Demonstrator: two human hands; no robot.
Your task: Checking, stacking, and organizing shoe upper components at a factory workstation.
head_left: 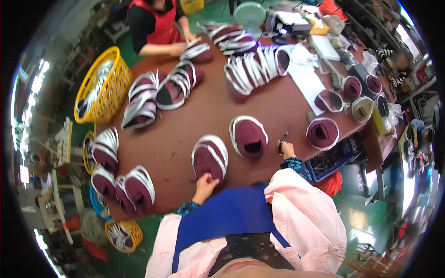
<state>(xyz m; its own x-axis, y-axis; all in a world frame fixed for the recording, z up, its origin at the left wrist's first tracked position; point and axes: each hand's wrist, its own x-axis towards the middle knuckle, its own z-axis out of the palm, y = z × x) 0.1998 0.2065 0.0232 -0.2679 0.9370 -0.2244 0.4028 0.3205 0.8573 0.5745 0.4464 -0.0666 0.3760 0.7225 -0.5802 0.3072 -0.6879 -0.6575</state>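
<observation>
My left hand (206, 186) pinches the near edge of a maroon shoe upper (207, 163) with white edging, close to the table's front edge. It looks like two uppers overlap there, though I cannot be sure. My right hand (288, 150) is closed around a small dark pair of thread snips (283, 138), its tip pointing away from me. Between my hands, a little farther off, another maroon shoe upper (245, 132) rests with its dark opening toward me. One more round maroon upper (320, 132) lies to the right of my right hand.
Stacked uppers (255, 69) lie across the brown table (176, 139). A yellow basket (121, 76) stands at its left edge, a blue crate (331, 162) below its right edge. Across the table, a person in a red apron (160, 23) handles an upper (198, 50).
</observation>
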